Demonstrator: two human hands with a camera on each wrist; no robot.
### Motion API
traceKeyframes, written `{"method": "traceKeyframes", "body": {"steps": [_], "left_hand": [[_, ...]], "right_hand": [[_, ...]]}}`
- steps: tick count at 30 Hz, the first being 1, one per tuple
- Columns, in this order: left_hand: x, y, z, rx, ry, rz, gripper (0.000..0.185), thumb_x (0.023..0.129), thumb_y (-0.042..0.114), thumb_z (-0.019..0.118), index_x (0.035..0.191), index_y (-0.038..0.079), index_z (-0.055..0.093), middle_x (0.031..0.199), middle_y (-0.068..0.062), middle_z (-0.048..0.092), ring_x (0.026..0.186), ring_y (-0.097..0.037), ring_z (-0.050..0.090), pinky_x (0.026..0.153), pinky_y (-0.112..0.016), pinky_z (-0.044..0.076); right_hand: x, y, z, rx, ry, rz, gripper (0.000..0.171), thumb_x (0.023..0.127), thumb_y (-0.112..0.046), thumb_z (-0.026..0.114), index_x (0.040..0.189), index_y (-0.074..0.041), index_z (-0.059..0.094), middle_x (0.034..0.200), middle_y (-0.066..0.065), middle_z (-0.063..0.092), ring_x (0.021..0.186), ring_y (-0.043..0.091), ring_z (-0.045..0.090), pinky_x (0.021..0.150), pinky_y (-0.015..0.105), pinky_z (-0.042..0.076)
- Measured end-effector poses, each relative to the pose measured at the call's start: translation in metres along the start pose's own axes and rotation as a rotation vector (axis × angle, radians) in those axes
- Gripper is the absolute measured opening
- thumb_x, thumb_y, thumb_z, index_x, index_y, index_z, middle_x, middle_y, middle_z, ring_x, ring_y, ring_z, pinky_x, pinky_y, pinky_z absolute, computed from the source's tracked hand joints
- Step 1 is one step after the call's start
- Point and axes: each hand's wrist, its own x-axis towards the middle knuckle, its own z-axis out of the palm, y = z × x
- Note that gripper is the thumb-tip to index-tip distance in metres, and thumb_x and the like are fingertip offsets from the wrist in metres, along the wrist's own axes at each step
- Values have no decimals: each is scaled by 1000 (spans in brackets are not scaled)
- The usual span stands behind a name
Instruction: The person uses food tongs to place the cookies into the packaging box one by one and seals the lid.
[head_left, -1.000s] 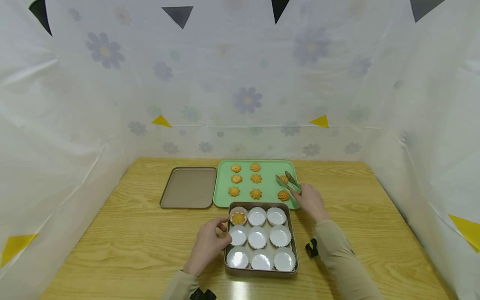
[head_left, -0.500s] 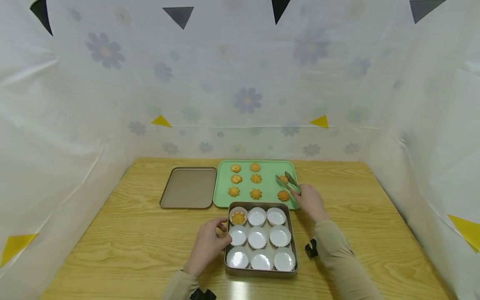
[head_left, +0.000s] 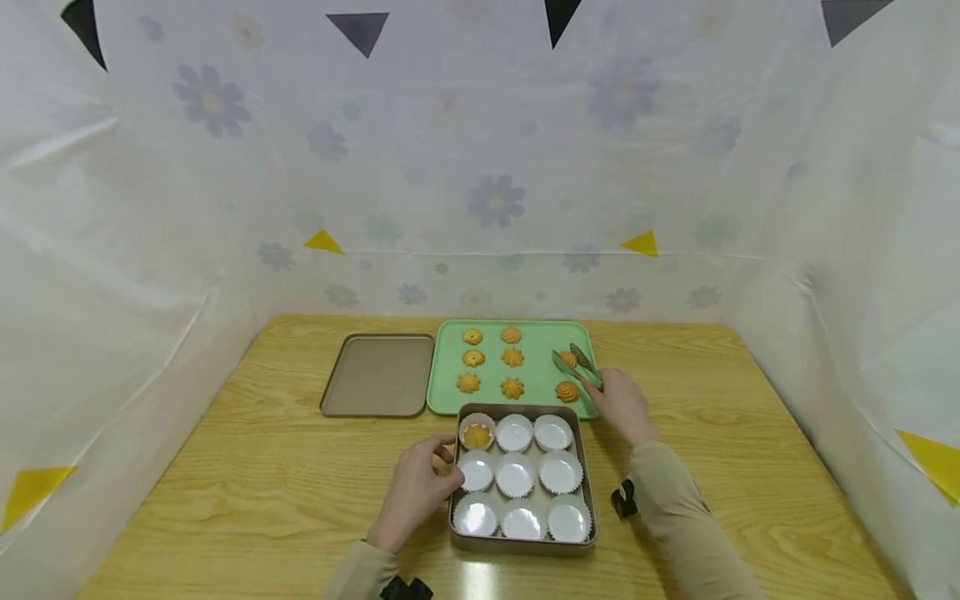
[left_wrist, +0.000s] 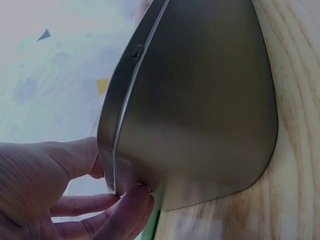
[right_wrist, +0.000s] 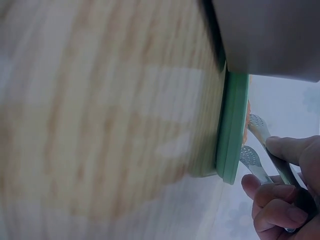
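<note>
My right hand point(head_left: 627, 407) holds metal tongs point(head_left: 563, 364), their two perforated heads spread on either side of a swirled cookie point(head_left: 567, 359) on the green tray point(head_left: 536, 343). The right wrist view shows thumb and fingers around the tongs point(right_wrist: 251, 157), heads at the tray edge point(right_wrist: 232, 130). My left hand point(head_left: 414, 492) pinches the left rim of a bronze-coloured rectangular tin point(head_left: 521, 547); in the left wrist view its thumb and fingers meet at the corner of the tin point(left_wrist: 200, 100). White fluted paper cups point(head_left: 514, 476) fill the tin, and the far-left one contains a cookie point(head_left: 476, 437).
Several more cookies point(head_left: 512, 388) lie in rows on the green tray, directly behind the tin. A flat brown lid-like tray point(head_left: 382, 377) sits left of it. Wooden table point(head_left: 277, 492) surrounds them, with white sheet walls point(head_left: 450, 167) at the back and sides.
</note>
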Motion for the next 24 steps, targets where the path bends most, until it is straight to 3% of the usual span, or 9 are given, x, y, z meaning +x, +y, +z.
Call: {"method": "traceKeyframes", "body": {"steps": [14, 24], "left_hand": [[0, 0, 0, -2, 2, 1, 54, 74, 2, 67, 127, -5, 64, 93, -13, 69, 61, -10, 58, 51, -20, 47], [0, 0, 0, -11, -2, -11, 54, 74, 2, 67, 127, -5, 63, 93, -13, 68, 61, -10, 58, 50, -20, 46]], "right_hand": [[-8, -2, -7, 35, 1, -6, 32, 100, -26, 58, 76, -6, 55, 64, 3, 46, 56, 16, 42, 47, 28, 34], [-25, -6, -19, 80, 26, -66, 31, 99, -26, 60, 76, -6, 56, 65, 5, 51, 55, 16, 43, 49, 28, 36]]}}
